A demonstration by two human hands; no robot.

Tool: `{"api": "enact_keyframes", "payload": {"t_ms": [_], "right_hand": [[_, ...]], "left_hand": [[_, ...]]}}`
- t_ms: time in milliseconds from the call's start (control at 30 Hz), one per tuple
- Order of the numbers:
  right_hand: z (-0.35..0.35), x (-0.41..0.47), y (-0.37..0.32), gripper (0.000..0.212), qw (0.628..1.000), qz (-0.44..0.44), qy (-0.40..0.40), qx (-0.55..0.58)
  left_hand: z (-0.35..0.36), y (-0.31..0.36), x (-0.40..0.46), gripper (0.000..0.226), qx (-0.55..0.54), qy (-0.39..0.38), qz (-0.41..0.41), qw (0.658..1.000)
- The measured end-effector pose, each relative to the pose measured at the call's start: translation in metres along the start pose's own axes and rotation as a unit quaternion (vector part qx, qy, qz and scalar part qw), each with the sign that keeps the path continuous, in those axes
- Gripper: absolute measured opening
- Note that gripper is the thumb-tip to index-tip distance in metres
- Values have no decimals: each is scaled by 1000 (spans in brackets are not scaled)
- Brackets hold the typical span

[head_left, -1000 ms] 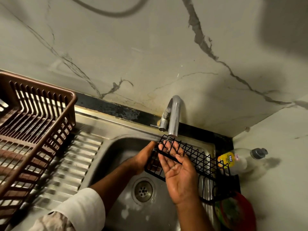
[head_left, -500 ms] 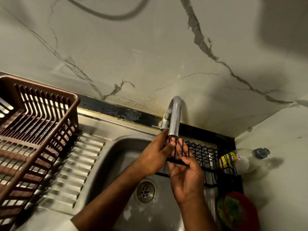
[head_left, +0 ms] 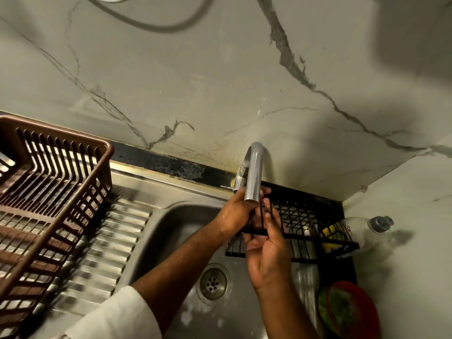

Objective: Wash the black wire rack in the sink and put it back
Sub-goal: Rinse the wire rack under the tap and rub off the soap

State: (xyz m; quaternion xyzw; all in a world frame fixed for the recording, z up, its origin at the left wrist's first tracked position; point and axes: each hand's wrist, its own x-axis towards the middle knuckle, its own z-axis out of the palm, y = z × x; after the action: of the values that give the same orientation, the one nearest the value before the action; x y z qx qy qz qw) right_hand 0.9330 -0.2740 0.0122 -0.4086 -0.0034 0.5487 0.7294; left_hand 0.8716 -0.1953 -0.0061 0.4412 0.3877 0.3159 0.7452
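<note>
Steel sink (head_left: 156, 231), bottle (head_left: 359, 231) label unreadable

My left arm wears a white sleeve (head_left: 117, 316) pushed up to about the elbow (a patterned patch shows at its lower edge), so the forearm is bare. My right forearm is bare too; both hands are bare.
</note>
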Motion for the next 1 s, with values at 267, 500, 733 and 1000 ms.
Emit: {"api": "enact_keyframes", "payload": {"t_ms": [267,500,733,1000], "right_hand": [[-4,-2,6,47,999,26,-16,-32],[0,0,19,49,990,-1,-66,-122],[8,3,21,35,970,-24,-84,-225],[15,12,18,27,966,-9,12,-257]], "left_hand": [[7,-20,-18,6,93,140,100,981],[-12,-7,-6,16,41,166,0,985],[-29,4,-8,31,-61,112,-27,991],[-45,7,-4,40,6,111,4,994]]}}
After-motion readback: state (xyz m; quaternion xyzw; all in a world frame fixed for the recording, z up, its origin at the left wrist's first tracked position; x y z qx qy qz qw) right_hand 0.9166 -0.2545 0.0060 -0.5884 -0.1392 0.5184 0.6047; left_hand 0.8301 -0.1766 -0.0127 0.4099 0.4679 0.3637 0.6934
